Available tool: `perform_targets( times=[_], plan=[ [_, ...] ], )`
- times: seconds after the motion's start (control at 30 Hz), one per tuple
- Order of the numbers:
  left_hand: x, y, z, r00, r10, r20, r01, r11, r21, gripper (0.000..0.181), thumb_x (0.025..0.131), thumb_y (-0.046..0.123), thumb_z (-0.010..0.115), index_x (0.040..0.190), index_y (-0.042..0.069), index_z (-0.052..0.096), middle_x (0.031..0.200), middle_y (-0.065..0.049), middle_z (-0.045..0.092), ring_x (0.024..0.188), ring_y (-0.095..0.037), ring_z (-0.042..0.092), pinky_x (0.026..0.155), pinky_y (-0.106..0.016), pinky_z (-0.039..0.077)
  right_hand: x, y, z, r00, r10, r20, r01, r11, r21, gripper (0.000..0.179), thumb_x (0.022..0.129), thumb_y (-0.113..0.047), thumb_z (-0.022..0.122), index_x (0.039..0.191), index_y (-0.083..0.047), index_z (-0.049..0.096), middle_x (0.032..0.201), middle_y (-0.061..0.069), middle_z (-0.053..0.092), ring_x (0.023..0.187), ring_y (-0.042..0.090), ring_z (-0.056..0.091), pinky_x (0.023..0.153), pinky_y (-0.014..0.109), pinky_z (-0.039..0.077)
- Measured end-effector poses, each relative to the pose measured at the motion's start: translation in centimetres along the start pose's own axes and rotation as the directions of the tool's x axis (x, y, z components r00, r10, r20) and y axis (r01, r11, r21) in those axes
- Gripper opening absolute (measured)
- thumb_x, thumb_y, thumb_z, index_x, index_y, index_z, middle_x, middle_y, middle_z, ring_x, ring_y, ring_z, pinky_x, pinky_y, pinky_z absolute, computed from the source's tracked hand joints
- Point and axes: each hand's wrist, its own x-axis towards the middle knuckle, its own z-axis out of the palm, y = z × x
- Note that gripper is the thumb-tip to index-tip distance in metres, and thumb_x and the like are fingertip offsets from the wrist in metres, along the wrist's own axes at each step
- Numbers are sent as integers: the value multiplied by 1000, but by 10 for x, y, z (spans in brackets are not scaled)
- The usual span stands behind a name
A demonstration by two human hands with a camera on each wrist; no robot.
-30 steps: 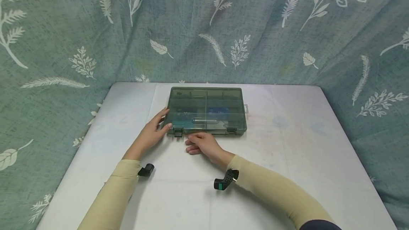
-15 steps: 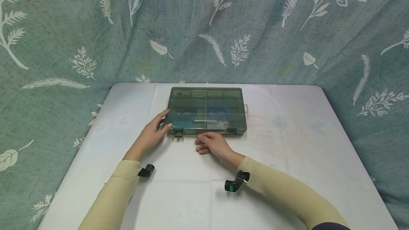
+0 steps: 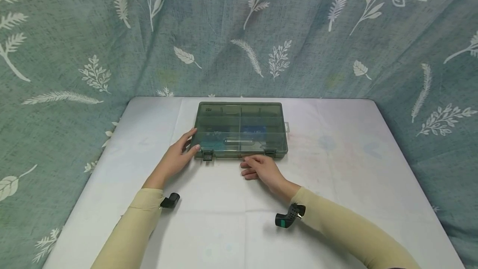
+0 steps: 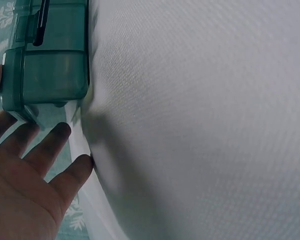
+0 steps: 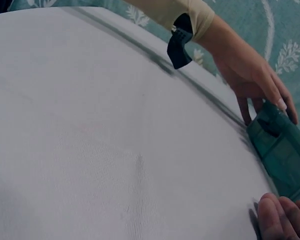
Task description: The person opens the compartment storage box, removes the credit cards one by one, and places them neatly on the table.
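Box of translucent green plastic, flat and rectangular: we see it lid down at the far middle of the white cloth-covered table.
Left latch, small and dark: juts out toward the near side.
Left hand: we spread thumb and fingers about the box's near left corner, touching it.
Right hand: thumb and forefinger lie close together by the box's near edge; whether they pinch anything, we cannot tell.
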Motion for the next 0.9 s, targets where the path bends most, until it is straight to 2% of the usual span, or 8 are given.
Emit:
perform_targets(
  times=[0.27, 0.57, 0.73, 0.9],
  plan=[
    [-1, 0, -1, 1000, 5, 2, -5, 1000, -4, 70, 107, 42, 53, 165, 27, 18, 169, -10, 17, 146, -43, 33, 117, -60, 33, -6, 0, -14, 999, -9, -33, 8, 1000, -9, 38, 107, -22, 57, 131, 6, 62, 118, 21, 71, 91, 26, 75, 79, 36, 63],
    [-2, 0, -2, 1000, 4, 6, -4, 1000, -11, 70, 106, 43, 53, 165, 28, 17, 170, -9, 16, 147, -43, 32, 117, -59, 32, -10, -2, -27, 999, 20, -41, -21, 1000, -21, 41, 106, -26, 58, 131, 6, 63, 120, 21, 71, 93, 25, 75, 81, 36, 63],
    [-2, 2, -1, 1000, 9, 6, -9, 1000, -14, 70, 106, 43, 53, 165, 27, 17, 170, -9, 16, 147, -43, 33, 117, -59, 33, -14, -2, -36, 999, 28, -40, -29, 999, -16, 47, 107, -33, 56, 133, 6, 62, 123, 23, 69, 95, 27, 74, 83, 37, 63],
    [-2, 4, -1, 1000, 9, 5, -9, 1000, -6, 70, 106, 43, 53, 165, 27, 18, 169, -9, 17, 146, -43, 33, 117, -59, 33, -16, -2, -48, 998, 53, -38, -52, 998, 31, 59, 105, -45, 55, 134, 7, 61, 123, 24, 69, 94, 27, 75, 82, 37, 63]
  ],
)
